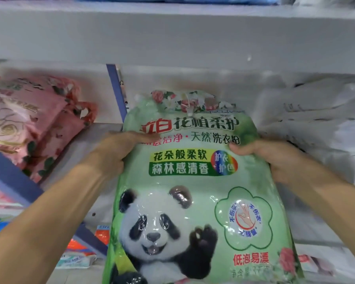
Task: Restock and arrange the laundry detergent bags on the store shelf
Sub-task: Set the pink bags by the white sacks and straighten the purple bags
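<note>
Detergent bag (pixel 195 191) with the panda print sits flat between the left hand (pixel 115 152) and right hand (pixel 275 158), each gripping a side edge, likely to slide it onto the shelf (pixel 103 128) squarely.

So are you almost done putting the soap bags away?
Partly. Pink bags already lie stacked on the shelf. The left hand and right hand grip the green panda bag by its sides. It still needs setting in the gap beside them.
</note>
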Tool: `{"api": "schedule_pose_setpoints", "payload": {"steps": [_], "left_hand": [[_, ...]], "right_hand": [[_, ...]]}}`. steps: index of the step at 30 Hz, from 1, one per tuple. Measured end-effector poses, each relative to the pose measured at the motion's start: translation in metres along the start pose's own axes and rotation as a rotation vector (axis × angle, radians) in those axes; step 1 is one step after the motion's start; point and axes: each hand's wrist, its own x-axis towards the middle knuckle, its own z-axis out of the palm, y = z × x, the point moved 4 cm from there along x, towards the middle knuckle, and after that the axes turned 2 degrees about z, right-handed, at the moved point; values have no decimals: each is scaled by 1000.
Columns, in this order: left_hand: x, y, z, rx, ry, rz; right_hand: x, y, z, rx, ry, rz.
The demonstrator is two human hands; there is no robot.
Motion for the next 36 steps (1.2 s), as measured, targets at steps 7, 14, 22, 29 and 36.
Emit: {"api": "schedule_pose_setpoints", "payload": {"steps": [7,14,22,29,36], "left_hand": [[27,15,4,229,414,230],[-12,-10,44,1140,189,728],[-25,-23,57,1312,79,591],[-102,-71,26,1135,45,401],[-120,-84,20,1327,2,405]], "right_hand": [[6,-9,6,-91,254,-28],[-18,-9,45,-1009,476,-397],[-3,15,69,-1060,323,-476],[-92,69,33,-997,339,-190],[-112,89,43,-1144,214,-208]]}}
